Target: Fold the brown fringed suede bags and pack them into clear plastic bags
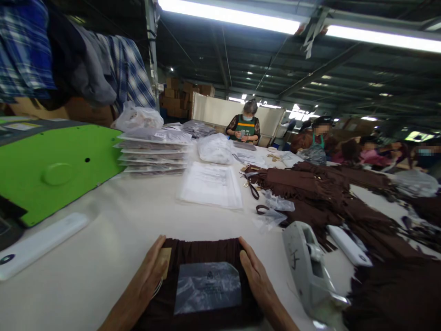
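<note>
A folded dark brown garment (203, 250) is held low in the middle of the view, above or on the near part of the white counter (131, 216); whether it is rested there cannot be told. Its left edge is grasped in the grip of the left hand (154, 265), its right edge in that of the right hand (254, 269). On the garment a clear printed packet (208, 288) is laid, and a tan tag (167, 263) is seen against the left hand. To the right a grey tape dispenser (296, 262) is set, near piled brown garments (289, 179). Farther ahead, printed sheets (212, 184) are placed, with stacked bagged goods (155, 154) and a green machine (58, 161) to their left.
</note>
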Demonstrator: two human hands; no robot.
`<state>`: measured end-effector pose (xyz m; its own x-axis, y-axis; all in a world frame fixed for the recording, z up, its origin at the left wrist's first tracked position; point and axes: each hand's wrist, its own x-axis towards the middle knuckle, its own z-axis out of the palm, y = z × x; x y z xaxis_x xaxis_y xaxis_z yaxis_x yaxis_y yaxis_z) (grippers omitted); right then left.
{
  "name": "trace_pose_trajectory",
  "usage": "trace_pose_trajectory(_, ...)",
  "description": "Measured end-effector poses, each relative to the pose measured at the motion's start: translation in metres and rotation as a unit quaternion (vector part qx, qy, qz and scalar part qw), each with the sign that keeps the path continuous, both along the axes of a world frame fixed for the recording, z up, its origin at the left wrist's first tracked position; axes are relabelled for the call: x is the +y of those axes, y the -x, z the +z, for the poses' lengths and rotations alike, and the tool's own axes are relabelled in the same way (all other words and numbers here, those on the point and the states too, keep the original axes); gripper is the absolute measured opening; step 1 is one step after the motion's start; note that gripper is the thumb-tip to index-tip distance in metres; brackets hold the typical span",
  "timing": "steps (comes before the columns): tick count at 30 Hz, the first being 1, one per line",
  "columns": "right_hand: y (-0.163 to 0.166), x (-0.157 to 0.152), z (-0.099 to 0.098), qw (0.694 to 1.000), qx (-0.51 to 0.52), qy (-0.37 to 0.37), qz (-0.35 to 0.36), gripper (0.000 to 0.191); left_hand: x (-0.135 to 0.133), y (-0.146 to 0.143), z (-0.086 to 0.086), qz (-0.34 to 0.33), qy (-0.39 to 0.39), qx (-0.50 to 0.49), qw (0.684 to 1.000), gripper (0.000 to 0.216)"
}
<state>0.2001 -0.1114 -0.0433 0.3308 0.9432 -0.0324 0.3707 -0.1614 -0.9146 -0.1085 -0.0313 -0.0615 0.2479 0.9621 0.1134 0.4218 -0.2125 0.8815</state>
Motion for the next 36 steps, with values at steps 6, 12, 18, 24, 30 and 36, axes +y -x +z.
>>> trace_pose_trajectory(6, -0.021, -0.032, -0.003, 0.998, -0.061, -0.001, -0.021, 0.067, -0.003, -0.008, -0.021, -0.019, -0.102, 0.048, 0.993, 0.053)
trace_pose_trajectory(12, -0.020, -0.023, 0.021, 0.955, -0.259, -0.044, 0.134, 0.055, 0.017, -0.017, -0.013, -0.081, -0.348, 0.282, 0.890, 0.073)
trace_pose_trajectory(18, -0.018, -0.018, 0.022, 0.924, -0.283, -0.108, 0.232, 0.039, -0.004, -0.032, 0.015, -0.143, -0.496, 0.371, 0.772, 0.084)
trace_pose_trajectory(24, -0.022, -0.032, 0.019, 0.923, -0.237, -0.195, 0.234, 0.038, -0.015, -0.031, 0.033, -0.164, -0.526, 0.371, 0.748, 0.071)
trace_pose_trajectory(30, -0.034, -0.027, 0.034, 0.984, -0.115, -0.114, 0.072, 0.037, 0.006, -0.033, 0.034, -0.159, -0.510, 0.370, 0.760, 0.078)
trace_pose_trajectory(36, -0.043, -0.022, 0.014, 0.999, -0.042, -0.011, 0.005, 0.060, 0.012, -0.021, -0.012, -0.187, -0.536, 0.325, 0.757, 0.085)
